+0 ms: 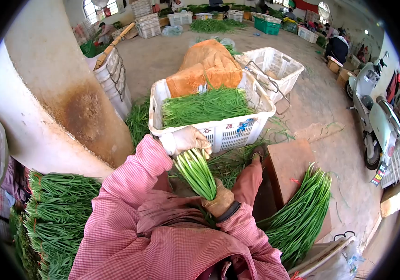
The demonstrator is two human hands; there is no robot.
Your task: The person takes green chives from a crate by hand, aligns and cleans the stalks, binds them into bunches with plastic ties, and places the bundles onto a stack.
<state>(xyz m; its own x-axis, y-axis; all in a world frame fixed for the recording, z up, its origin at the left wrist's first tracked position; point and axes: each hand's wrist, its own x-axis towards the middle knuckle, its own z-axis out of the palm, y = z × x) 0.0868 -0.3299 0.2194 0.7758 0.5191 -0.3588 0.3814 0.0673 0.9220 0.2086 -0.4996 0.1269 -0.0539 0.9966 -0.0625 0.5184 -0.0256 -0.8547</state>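
Stalks (194, 172) in right hand (218, 200), touching left hand (187, 141); crate (218, 140) Chinese-lettered.

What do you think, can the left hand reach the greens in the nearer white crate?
Probably yes: the left hand looks close to that white crate, and the orange covering leaves these greens uncovered. The hand would first need to leave the bunch.

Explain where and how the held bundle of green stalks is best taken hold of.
Probably around the bundle at its bare middle, coming from the person's right and closing across the stalks. They lie side by side, slanting from the left grip, at the pale ends, to the right grip, wrapped round the lower part. That flank looks open; the left sleeve lies nearer the other.
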